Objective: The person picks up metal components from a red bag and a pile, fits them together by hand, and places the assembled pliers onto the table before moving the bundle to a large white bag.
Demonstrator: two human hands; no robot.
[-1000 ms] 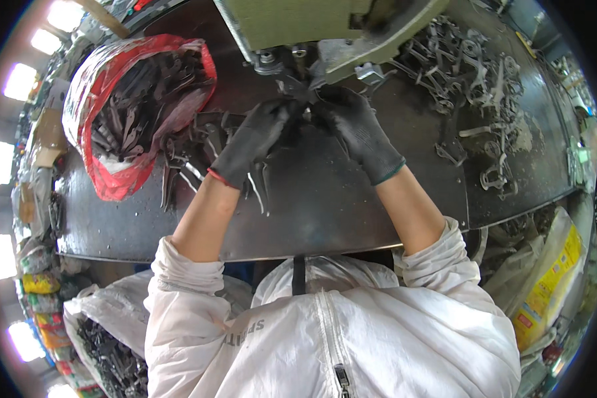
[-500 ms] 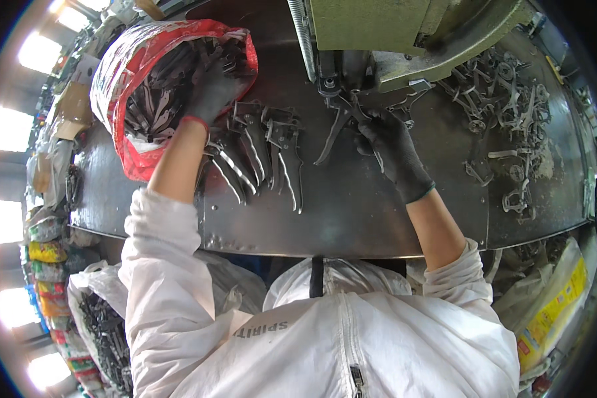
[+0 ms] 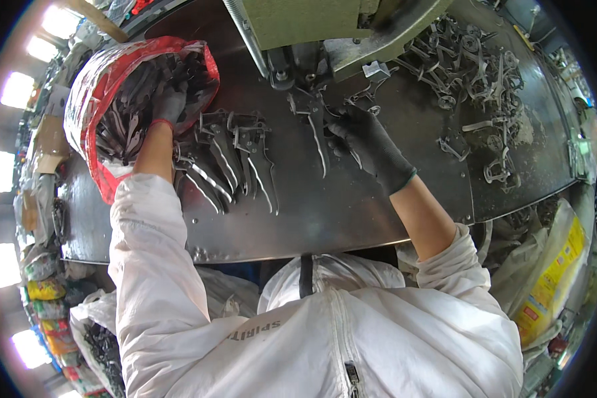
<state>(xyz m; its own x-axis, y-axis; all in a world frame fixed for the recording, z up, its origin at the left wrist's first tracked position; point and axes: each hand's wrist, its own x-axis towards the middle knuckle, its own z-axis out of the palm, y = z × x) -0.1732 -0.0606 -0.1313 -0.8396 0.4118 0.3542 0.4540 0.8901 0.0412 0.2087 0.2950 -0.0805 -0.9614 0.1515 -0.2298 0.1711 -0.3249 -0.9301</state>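
Note:
My left hand (image 3: 168,106), gloved in grey, is inside a red-and-white plastic bag (image 3: 89,86) among dark metal handles (image 3: 129,109). Its fingertips are lost among these parts, so I cannot tell whether it grips one. In a black glove, my right hand (image 3: 371,146) is closed on a plier-like metal hand tool (image 3: 317,132) just below the head of a green machine (image 3: 305,23). One handle of the tool points toward me; the other lies along my fingers. Several similar hand tools (image 3: 245,156) lie side by side on the metal table, right of the bag.
Loose metal lever parts (image 3: 491,93) are heaped on the right of the metal table (image 3: 298,225). A single metal part (image 3: 371,89) lies between that heap and the machine. Below the table's edge are a yellow-and-white sack (image 3: 554,272) at right and a bag of dark parts (image 3: 103,345) at left.
The whole view has shifted, moving the machine and bag leftward in the picture. The tool in my right hand has turned, its free handle now pointing more toward me. My left hand stays in the bag.

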